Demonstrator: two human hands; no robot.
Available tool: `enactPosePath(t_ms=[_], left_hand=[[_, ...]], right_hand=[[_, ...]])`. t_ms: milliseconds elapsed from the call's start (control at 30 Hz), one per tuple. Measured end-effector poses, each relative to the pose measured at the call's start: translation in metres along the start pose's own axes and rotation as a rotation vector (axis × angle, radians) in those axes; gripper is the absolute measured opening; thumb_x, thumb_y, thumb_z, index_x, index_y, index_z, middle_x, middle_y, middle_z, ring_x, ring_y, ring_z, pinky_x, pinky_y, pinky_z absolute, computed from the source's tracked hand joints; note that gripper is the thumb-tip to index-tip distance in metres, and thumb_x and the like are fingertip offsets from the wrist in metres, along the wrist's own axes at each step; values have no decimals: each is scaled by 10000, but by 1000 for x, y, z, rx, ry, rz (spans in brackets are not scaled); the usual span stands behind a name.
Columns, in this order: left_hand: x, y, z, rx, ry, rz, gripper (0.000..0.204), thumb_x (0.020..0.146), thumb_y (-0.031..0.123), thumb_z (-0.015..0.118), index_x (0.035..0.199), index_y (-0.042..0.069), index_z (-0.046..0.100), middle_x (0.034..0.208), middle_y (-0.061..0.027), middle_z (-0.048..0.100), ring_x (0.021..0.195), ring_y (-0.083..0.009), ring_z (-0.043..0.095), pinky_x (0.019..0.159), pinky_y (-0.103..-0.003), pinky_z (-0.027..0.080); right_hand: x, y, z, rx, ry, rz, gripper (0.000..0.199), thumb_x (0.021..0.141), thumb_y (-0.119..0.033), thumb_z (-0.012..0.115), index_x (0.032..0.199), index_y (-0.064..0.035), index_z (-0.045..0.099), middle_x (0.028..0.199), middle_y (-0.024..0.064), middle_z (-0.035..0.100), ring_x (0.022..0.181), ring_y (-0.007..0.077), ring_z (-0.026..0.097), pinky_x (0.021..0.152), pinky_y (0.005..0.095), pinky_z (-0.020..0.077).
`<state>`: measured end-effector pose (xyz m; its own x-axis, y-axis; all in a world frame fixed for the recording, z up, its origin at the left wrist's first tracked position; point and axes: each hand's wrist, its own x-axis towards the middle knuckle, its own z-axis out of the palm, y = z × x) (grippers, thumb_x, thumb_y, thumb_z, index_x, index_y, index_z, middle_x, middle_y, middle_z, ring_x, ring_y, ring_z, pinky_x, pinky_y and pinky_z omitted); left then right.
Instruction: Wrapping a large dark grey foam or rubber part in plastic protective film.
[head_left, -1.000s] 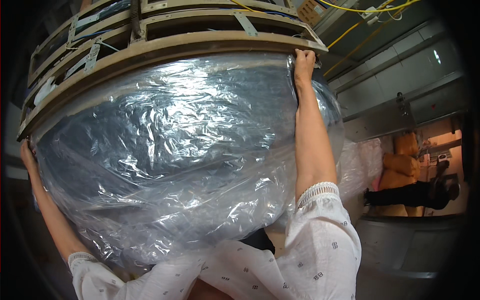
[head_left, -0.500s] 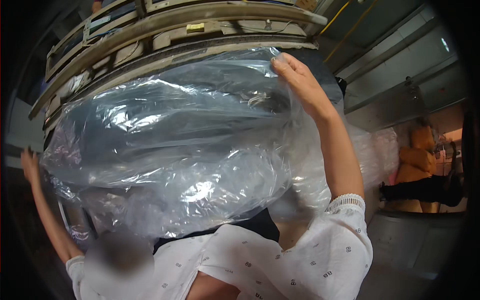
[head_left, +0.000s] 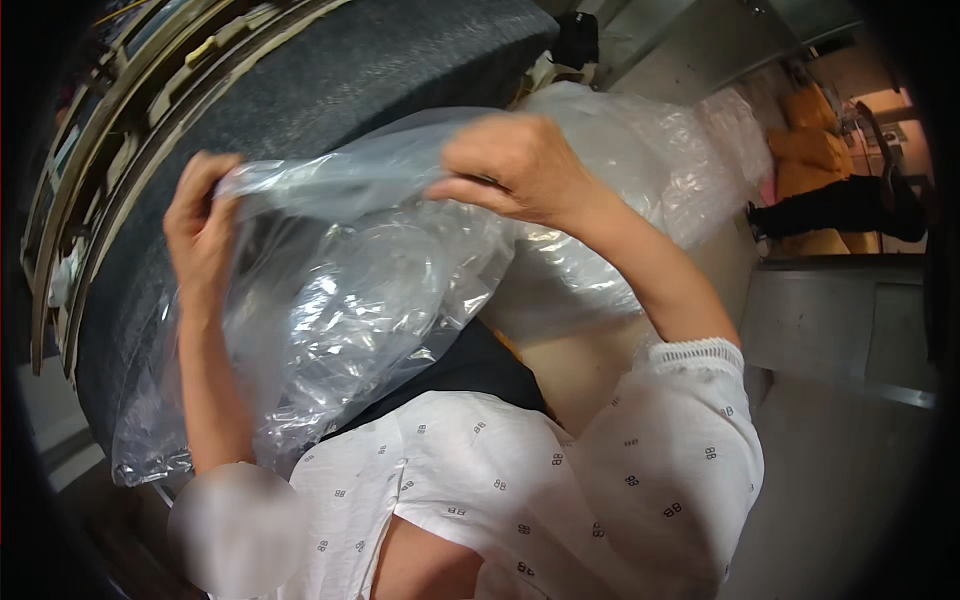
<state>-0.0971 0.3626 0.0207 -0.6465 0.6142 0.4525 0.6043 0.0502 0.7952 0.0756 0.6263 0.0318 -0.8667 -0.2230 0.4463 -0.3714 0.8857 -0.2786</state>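
A clear plastic sheet [head_left: 370,285] hangs in crumpled folds in front of my body. Its upper edge is stretched between my two hands. My left hand [head_left: 205,215] pinches one end of that edge, thumb against fingers. At the other end my right hand [head_left: 515,165] is closed on the plastic, slightly smeared by motion. Whether the sheet is a bag or a single layer I cannot tell. Behind it lies a dark grey padded surface [head_left: 340,80], its top bare of plastic along the far side.
A metal and wooden frame [head_left: 130,120] runs along the far left edge. More clear plastic [head_left: 690,170] trails over the floor to the right. Beyond it are orange sacks [head_left: 805,150] and a person in dark trousers [head_left: 840,215]. A black object [head_left: 575,38] stands at the surface's far end.
Both hands have come closer together and toward my body, gathering the plastic off the grey surface. My left hand moved right to grip the edge. The view has turned to the right.
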Motion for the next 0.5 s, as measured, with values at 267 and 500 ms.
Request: enactPosePath(t_ms=[267, 500], left_hand=[[-117, -80, -206, 474, 341, -458, 262, 888, 136, 517, 1082, -28, 582, 1031, -60, 594, 950, -134, 533, 854, -238, 397], [-219, -133, -366, 887, 573, -648, 333, 900, 245, 504, 1092, -16, 582, 997, -62, 630, 895, -122, 553, 809, -239, 411]], right_hand=[[-328, 159, -60, -684, -1523, 1006, 235, 723, -143, 573, 921, -72, 678, 1036, 139, 628, 951, 278, 610, 802, 381, 478], [-62, 260, -178, -273, 791, 624, 307, 817, -258, 566, 1006, -23, 624, 928, 173, 628, 875, 315, 590, 798, 359, 443]])
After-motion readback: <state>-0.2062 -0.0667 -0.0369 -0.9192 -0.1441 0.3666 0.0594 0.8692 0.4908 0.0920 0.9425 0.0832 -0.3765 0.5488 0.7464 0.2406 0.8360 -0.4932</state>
